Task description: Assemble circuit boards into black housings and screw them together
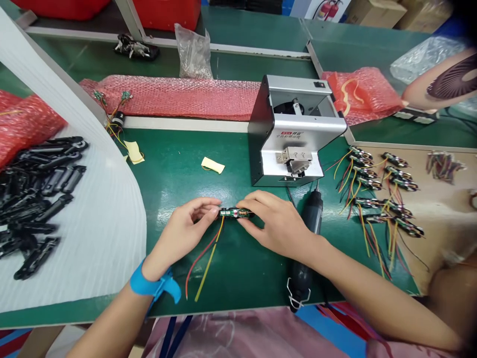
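Observation:
My left hand (182, 233) and my right hand (276, 223) pinch opposite ends of a small green circuit board in a black housing (235, 214), held just above the green bench mat (238, 278). Red and yellow wires (208, 258) trail from the board toward me across the mat. Close beside my right wrist lies a dark electric screwdriver (313, 223), and behind my hands stands a silver-and-black automatic screw feeder (294, 164). A blue strap (149, 283) circles my left wrist.
Several wired boards (383, 194) lie on a cardboard sheet (447, 219) at right. Several black plastic casings (40, 199) rest on a white sheet at left. Red bubble wrap (167, 97) lies behind the bench. A co-worker's arm (443, 82) shows at the upper right.

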The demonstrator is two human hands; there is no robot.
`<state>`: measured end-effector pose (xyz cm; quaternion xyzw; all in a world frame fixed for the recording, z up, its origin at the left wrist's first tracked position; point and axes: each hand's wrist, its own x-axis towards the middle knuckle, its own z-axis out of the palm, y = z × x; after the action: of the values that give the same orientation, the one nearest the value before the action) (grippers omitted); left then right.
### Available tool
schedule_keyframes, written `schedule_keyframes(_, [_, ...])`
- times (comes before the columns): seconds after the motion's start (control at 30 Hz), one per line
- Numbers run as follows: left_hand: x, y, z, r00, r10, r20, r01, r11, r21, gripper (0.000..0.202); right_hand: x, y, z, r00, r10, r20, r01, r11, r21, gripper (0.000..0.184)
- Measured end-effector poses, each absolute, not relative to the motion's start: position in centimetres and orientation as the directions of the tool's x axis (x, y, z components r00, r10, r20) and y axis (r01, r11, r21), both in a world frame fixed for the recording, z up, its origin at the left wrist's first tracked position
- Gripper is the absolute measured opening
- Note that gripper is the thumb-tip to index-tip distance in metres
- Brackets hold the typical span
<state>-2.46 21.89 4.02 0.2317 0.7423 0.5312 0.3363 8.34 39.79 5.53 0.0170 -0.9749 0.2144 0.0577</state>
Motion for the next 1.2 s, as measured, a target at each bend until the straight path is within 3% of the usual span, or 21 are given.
schedule_keyframes(0.13, [-1.2, 21.9, 5.2, -0.57, 0.739, -0.358, -0.232, 0.273, 0.933, 0.029, 9.6, 40.0, 6.7, -0.976, 0.009, 0.217, -0.09, 0.894, -0.44, 0.015])
schedule_keyframes(0.27, [0.2, 22.5, 5.7, -0.485, 0.776, -0.404, -0.268, 0.307, 0.913, 0.025, 10.3, 40.2, 6.7, -0.961, 0.02, 0.276, -0.115, 0.877, -0.466, 0.016])
schedule_keyframes(0.43, [1.4, 23.4, 5.8, -0.534, 0.743, -0.404, -0.328, 0.259, 0.909, 0.022, 10.8, 40.3, 6.2, -0.926, 0.053, 0.373, -0.157, 0.846, -0.509, 0.016])
schedule_keyframes(0.6, [2.0, 24.3, 5.9, -0.582, 0.713, -0.392, -0.291, 0.267, 0.919, 0.024, 11.4, 40.7, 6.0, -0.905, 0.084, 0.418, -0.171, 0.826, -0.536, 0.015])
schedule_keyframes(0.97, [0.0, 24.4, 6.8, -0.462, 0.829, -0.315, -0.085, 0.312, 0.946, 0.029, 12.2, 41.0, 6.0, -0.907, 0.059, 0.417, -0.19, 0.826, -0.531, 0.016])
schedule_keyframes(1.2, [0.0, 25.3, 6.5, -0.434, 0.814, -0.387, -0.009, 0.425, 0.905, 0.032, 12.7, 41.4, 6.2, -0.938, 0.062, 0.341, -0.143, 0.826, -0.546, 0.017])
